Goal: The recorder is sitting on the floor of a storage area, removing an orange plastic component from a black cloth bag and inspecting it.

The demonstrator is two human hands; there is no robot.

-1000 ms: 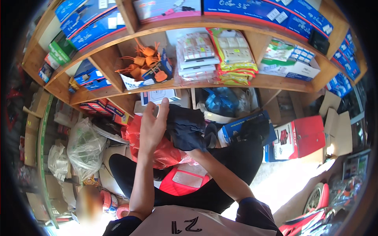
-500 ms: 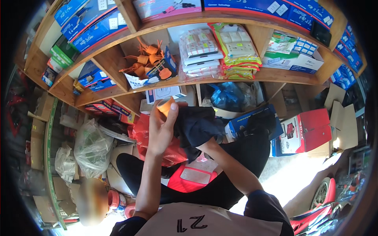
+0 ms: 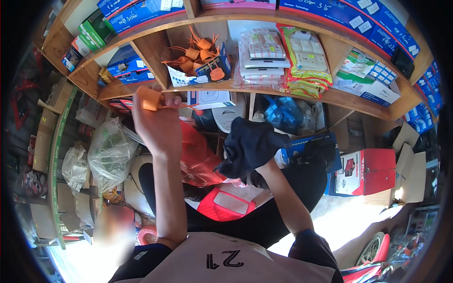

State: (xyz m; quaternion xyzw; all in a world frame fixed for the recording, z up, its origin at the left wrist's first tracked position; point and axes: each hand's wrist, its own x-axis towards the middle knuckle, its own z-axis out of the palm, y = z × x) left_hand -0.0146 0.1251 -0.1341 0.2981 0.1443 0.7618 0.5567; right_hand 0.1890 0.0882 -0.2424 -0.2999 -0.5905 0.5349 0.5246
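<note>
My left hand (image 3: 159, 129) is raised in front of the shelf, closed round an orange lamp holder (image 3: 149, 98). Thin orange wires (image 3: 181, 105) trail from it to the right. A black cloth (image 3: 250, 141) is bunched over my right hand (image 3: 261, 170), which grips it from within; the fingers are hidden by the folds. On the shelf just beyond, an open box (image 3: 184, 80) holds several similar orange lamp holders (image 3: 204, 56) with wires. Below my hands, a red plastic bag (image 3: 198, 160) lies between my legs.
Packs in clear plastic (image 3: 262, 59) and yellow packs (image 3: 306, 61) are stacked along the wooden shelf (image 3: 264, 94). A blue bag (image 3: 283, 114) sits underneath. To the right stands a red and white box (image 3: 365, 172). Clear bags (image 3: 112, 160) stand on the left, near a blurred person (image 3: 113, 236).
My left hand has moved up and left with the lamp holder, away from the cloth, and its wires now show. My right hand and the cloth have shifted slightly right. The view has moved.
</note>
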